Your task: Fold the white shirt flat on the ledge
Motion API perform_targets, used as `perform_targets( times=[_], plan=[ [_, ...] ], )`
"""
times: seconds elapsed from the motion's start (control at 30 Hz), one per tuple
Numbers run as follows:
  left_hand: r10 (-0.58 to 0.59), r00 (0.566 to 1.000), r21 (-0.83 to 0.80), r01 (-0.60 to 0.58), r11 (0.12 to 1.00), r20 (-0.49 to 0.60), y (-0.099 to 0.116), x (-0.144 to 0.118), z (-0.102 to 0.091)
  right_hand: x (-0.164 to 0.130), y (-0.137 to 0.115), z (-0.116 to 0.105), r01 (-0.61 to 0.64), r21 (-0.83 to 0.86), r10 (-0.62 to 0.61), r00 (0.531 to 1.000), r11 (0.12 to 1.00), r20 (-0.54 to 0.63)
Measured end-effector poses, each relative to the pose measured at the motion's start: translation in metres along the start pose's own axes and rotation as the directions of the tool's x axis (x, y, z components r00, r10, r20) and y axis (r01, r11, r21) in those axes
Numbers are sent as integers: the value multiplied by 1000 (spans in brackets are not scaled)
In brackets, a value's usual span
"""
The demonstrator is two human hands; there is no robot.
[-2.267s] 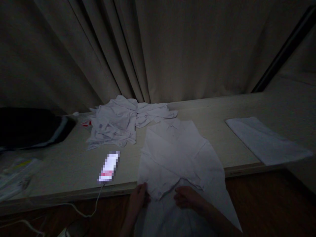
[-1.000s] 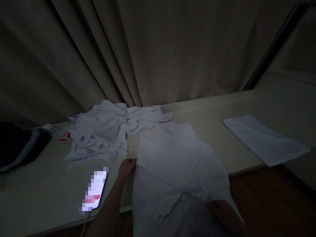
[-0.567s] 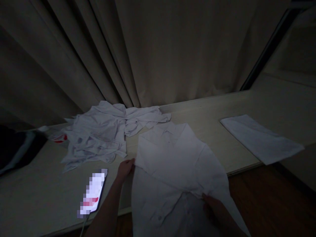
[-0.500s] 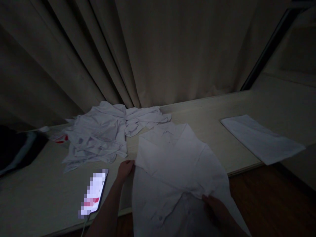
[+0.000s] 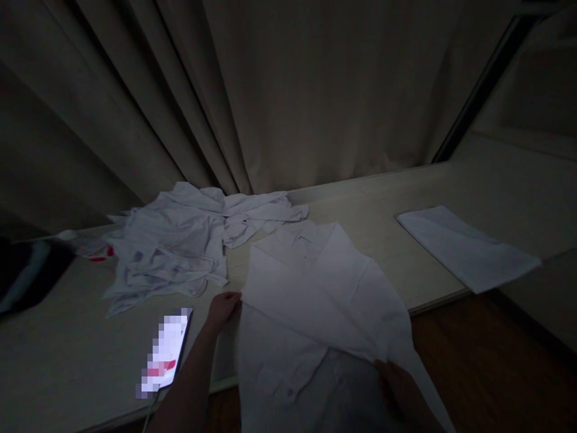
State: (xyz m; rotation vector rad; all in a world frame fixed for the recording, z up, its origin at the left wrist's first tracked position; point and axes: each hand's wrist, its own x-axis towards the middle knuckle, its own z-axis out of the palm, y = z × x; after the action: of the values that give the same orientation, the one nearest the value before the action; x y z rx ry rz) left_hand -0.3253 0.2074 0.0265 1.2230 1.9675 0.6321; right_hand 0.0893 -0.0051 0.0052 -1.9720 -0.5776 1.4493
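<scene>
The left hand [image 5: 222, 308] is closed in a pinch on the left edge of the white shirt [image 5: 311, 288], just where a folded flap meets the body of the garment, left of centre in the frame. The right hand [image 5: 399, 388], low and right of centre, has its grip closed on the lower tip of that same flap, though the light is dim and its fingers are partly hidden by the cloth. The shirt lies collar away from the person in the middle of the frame. Its upper part is flat on the pale bench [image 5: 383, 210], and its lower part hangs over the near edge toward the wooden floor [image 5: 491, 373].

I judge the step in hand to be laying a diagonal fold across the shirt's front. A next move calls for both hands to hold the flap taut and flat, so that no crease sets in and the overhanging part does not slide off.

Just left of the left forearm lies a lit phone [image 5: 164, 352] with a cable [image 5: 151, 412] trailing off the edge. Beyond it, a crumpled heap of white garments [image 5: 171, 246] touches the shirt's collar end. A folded white cloth [image 5: 466, 246] lies well apart at the right. A dark bundle [image 5: 22, 276] sits at the far left, and curtains [image 5: 315, 90] fill the upper frame.
</scene>
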Motion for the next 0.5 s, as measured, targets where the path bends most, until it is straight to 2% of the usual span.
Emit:
perform_targets(
  times=[0.17,0.37,0.5],
  plan=[
    [-35,999,-39,36,999,25,1,-5,0,-5,4,4,-56,79,51,997,995,54],
    [-22,999,-39,24,999,49,1,-9,-3,-8,3,6,17,93,-18,1000,996,6],
    [-4,999,-21,5,1000,37,1,-7,-2,-7,2,5,-62,199,60,998,978,12]
  ],
)
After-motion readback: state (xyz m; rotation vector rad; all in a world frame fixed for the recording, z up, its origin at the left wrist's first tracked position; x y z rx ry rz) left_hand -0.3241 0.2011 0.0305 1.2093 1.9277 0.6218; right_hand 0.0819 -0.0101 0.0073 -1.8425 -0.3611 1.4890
